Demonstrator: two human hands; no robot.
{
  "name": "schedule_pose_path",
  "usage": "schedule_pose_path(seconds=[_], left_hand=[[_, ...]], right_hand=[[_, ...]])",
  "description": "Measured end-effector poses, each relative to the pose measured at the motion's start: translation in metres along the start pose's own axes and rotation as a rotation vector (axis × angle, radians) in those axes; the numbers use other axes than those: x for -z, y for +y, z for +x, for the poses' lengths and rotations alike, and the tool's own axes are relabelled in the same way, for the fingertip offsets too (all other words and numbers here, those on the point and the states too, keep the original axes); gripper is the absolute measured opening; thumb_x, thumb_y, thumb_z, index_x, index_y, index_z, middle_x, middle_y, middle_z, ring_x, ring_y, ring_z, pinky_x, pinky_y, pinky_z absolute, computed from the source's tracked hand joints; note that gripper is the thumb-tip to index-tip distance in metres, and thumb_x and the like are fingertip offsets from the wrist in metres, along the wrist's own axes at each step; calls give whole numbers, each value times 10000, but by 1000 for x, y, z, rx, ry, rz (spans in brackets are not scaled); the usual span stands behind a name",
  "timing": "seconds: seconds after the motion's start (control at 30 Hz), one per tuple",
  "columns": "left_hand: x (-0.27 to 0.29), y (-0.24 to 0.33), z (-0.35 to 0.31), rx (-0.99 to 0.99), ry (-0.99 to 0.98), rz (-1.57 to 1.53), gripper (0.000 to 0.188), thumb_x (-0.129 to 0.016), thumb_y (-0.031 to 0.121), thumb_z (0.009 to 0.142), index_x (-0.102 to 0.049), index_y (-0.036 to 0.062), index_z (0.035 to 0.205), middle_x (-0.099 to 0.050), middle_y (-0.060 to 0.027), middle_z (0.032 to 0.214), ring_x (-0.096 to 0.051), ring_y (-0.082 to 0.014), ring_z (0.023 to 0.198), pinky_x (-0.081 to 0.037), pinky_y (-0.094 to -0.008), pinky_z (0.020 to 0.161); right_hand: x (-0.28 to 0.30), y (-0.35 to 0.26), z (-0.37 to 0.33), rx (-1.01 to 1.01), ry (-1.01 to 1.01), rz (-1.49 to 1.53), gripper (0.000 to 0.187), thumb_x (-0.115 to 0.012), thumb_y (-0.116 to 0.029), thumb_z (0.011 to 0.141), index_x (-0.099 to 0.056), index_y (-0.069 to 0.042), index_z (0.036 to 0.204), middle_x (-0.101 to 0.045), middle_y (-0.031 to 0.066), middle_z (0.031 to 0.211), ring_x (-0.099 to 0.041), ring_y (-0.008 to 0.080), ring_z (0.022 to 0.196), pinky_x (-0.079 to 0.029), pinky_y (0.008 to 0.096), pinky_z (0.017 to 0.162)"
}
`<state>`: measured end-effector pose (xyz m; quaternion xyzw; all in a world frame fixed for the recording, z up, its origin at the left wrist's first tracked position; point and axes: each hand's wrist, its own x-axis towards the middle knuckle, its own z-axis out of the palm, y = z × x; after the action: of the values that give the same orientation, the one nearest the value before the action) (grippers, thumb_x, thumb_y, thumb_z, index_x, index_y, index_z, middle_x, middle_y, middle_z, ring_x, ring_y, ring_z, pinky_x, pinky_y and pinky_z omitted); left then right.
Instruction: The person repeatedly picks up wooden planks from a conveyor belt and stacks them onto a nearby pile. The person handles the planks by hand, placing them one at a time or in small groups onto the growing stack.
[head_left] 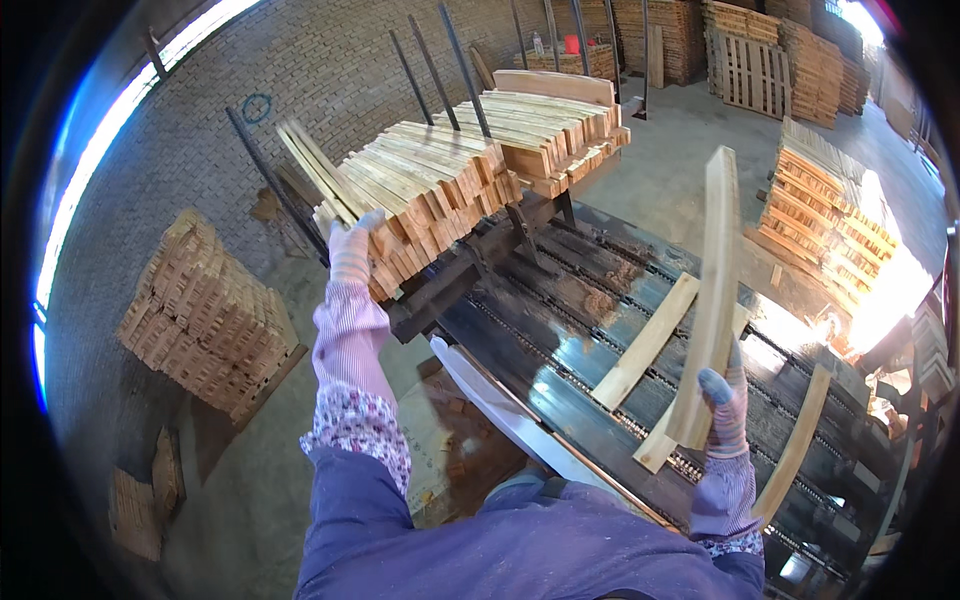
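My right hand [727, 405], in a striped glove with blue fingertips, grips the lower end of a long wooden plank [712, 280] that stands almost upright over the conveyor. My left hand [350, 248], also gloved, reaches up and rests on the near end of a stack of planks [420, 195] lying on a dark metal rack [470, 265]. A second plank stack [545, 130] lies farther along the same rack.
Loose planks [645, 342] lie across the dark chain conveyor [580, 340], one more plank [797, 445] at its right. A pile of short wood blocks [205, 315] stands on the floor at left. Tall plank stacks [820, 205] and pallets [750, 70] fill the back right.
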<state>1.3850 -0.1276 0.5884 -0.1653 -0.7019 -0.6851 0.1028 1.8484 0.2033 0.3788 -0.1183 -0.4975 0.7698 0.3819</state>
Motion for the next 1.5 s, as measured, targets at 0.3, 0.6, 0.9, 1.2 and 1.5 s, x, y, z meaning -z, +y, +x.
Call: schedule_pose_path(seconds=[0.3, 0.6, 0.9, 1.2, 1.5], left_hand=[[-40, 20, -42, -313, -16, 482, 619, -703, 421, 1008, -605, -46, 1401, -646, -226, 1351, -626, -279, 1196, -498, -422, 1027], [-219, -258, -259, -459, -1003, 928, 799, -850, 506, 794, -565, 97, 1419, -493, -234, 1468, -482, -410, 1351, -430, -516, 1127], [-249, -296, -194, -263, -958, 535, 677, -884, 284, 710, -624, 101, 1307, -672, -229, 1203, -653, -410, 1122, -531, -464, 997], [-211, -299, -266, -291, -1212, 521, 873, -826, 605, 763, -523, 127, 1429, -516, -210, 1357, -511, -410, 1265, -433, -527, 1080], [-211, -303, -247, -369, -1372, 835, 1060, -745, 762, 740, -404, 253, 1606, -319, -226, 1598, -474, -452, 1308, -417, -550, 1098]], right_hand=[[57, -17, -63, -24, 333, 81, 856, -773, -306, 872, -385, -35, 1586, -637, 136, 1316, -699, 247, 1116, -619, 352, 909], [50, 11, -71, -309, 350, 361, 847, -780, -322, 816, -444, 65, 1489, -677, 228, 1230, -739, 305, 1033, -658, 386, 882], [-32, -39, 48, -127, 203, -352, 952, -723, -122, 796, -314, -81, 1655, -583, 142, 1433, -569, 210, 1299, -448, 312, 1104], [-196, -53, 395, 469, 145, -1209, 615, -671, -234, 988, -445, -202, 1560, -675, 217, 1327, -654, 386, 1209, -530, 463, 1032], [-308, -54, 647, 233, 111, -1744, 552, -630, -312, 1033, -467, -239, 1555, -654, 181, 1335, -621, 374, 1250, -508, 525, 1038]])
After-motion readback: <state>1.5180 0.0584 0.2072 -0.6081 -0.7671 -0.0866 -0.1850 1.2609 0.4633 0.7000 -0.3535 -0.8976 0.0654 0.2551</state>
